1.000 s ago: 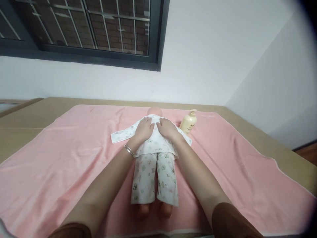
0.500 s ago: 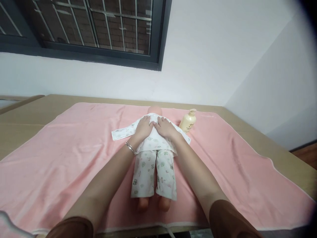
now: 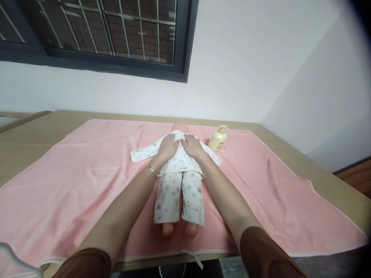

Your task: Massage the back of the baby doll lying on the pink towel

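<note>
A baby doll (image 3: 181, 164) in a white printed top and matching trousers (image 3: 169, 197) lies stretched out, apparently face down, its bare head (image 3: 180, 127) at the far end and its feet towards me. Flat on the left side of its upper back rests my left hand (image 3: 168, 147), fingers extended and a silver bangle on the wrist. My right hand (image 3: 191, 146) lies likewise on the right side of the back, fingers spread. The two thumbs nearly meet over the middle. Neither hand grips anything. The doll's sleeves reach out to both sides.
Beneath the doll a pink cloth (image 3: 95, 166) covers much of the wooden table (image 3: 37, 133). A cream pump bottle (image 3: 218, 139) stands right of the doll's shoulder. A white wall (image 3: 226, 77) and a barred window (image 3: 139, 34) rise behind. Part of a fan (image 3: 172, 270) shows below the table edge.
Both hands stay on the doll's back with hardly any shift. The view has tilted slightly, so more of the table's near edge and the floor shows.
</note>
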`<state>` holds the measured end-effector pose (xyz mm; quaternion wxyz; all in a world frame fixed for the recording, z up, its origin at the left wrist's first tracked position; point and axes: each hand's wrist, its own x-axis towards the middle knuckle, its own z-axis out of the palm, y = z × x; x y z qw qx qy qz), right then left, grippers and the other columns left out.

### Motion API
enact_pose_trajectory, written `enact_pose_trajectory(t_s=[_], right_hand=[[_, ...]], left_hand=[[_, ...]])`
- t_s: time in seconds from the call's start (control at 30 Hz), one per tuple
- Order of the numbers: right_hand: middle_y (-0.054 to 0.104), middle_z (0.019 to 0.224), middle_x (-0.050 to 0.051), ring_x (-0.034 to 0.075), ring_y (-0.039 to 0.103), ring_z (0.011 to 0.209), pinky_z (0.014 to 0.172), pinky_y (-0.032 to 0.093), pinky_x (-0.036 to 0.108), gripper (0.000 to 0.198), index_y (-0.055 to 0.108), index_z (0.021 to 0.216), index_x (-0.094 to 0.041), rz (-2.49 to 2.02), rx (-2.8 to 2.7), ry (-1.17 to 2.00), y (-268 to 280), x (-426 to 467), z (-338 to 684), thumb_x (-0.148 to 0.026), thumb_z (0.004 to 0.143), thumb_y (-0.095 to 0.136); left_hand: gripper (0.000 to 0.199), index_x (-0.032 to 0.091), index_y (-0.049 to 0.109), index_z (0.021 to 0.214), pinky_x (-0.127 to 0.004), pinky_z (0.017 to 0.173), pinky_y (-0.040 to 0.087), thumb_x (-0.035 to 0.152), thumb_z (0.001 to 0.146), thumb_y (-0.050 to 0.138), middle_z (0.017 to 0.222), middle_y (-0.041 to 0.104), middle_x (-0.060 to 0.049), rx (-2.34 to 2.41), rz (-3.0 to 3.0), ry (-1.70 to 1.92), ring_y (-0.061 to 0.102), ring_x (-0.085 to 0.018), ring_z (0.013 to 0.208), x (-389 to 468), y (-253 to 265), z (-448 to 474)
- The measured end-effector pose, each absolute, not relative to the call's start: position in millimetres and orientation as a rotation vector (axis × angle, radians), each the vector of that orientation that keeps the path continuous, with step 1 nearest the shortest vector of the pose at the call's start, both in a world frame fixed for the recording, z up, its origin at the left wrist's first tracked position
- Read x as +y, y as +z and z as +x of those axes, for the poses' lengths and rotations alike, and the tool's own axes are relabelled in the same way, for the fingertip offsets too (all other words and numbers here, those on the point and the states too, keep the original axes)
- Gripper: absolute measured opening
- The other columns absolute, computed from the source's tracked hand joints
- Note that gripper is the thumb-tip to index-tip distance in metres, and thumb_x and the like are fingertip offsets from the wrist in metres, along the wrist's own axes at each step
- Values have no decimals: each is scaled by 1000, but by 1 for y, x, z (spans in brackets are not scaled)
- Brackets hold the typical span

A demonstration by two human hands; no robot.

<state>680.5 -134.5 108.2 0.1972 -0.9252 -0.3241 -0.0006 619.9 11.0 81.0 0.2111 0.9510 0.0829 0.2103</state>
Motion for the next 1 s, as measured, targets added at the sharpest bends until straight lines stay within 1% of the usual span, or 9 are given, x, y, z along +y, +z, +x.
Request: enact_pose_trajectory(t_s=[0.1,0.17,0.33,0.47,0.63,0.7,0.77,0.9,1.0], right_hand=[[33,164,18,34,25,153,121,21,58,58,39,154,-14,-2601,-894,-16,108,-133,678,-47,108,24],[37,161,18,34,30,150,119,24,57,56,42,152,-15,-2611,-904,-24,110,-134,676,-46,108,24],[51,150,19,33,44,140,116,30,54,51,50,143,-14,-2645,-945,-73,116,-136,671,-42,109,25],[53,149,19,33,46,139,115,30,54,50,52,140,-15,-2668,-936,-78,117,-135,669,-42,109,25],[59,139,23,35,55,128,113,30,53,52,54,138,-9,-2757,-884,-159,118,-130,665,-42,108,27],[60,138,23,36,55,128,111,34,50,52,56,138,-8,-2750,-868,-157,116,-129,667,-40,108,28],[58,141,22,35,50,134,111,35,47,51,55,138,-8,-2696,-900,-178,113,-129,671,-39,107,31],[43,158,17,32,35,148,119,26,46,52,47,149,-12,-2588,-1044,-235,103,-131,682,-37,106,30],[46,156,16,31,41,144,118,27,45,54,44,152,-11,-2586,-1073,-218,97,-129,684,-35,107,26]], left_hand=[[54,8,48,149,-47,127,25,36,104,39,160,43,-19,247,2639,590,35,-30,152,10,79,619],[54,10,48,150,-47,127,23,37,104,39,161,42,-18,266,2634,588,33,-29,153,9,79,619],[56,7,46,150,-45,128,20,38,104,38,163,39,-19,281,2641,553,29,-30,155,8,79,617],[58,8,46,150,-48,127,21,41,103,40,164,35,-20,317,2614,555,26,-33,155,8,79,616],[59,9,46,149,-48,125,25,44,102,43,160,42,-21,350,2579,555,32,-33,153,8,81,613],[58,8,47,148,-47,125,26,43,102,43,159,43,-22,334,2587,558,33,-33,152,8,82,613],[58,6,46,149,-47,124,26,41,102,42,159,42,-23,335,2597,549,33,-33,152,8,83,613],[58,6,47,149,-45,125,25,39,102,42,158,44,-22,329,2620,535,35,-32,151,10,82,615],[58,4,48,149,-42,126,24,37,102,40,158,45,-21,295,2639,504,36,-31,151,13,83,616]])
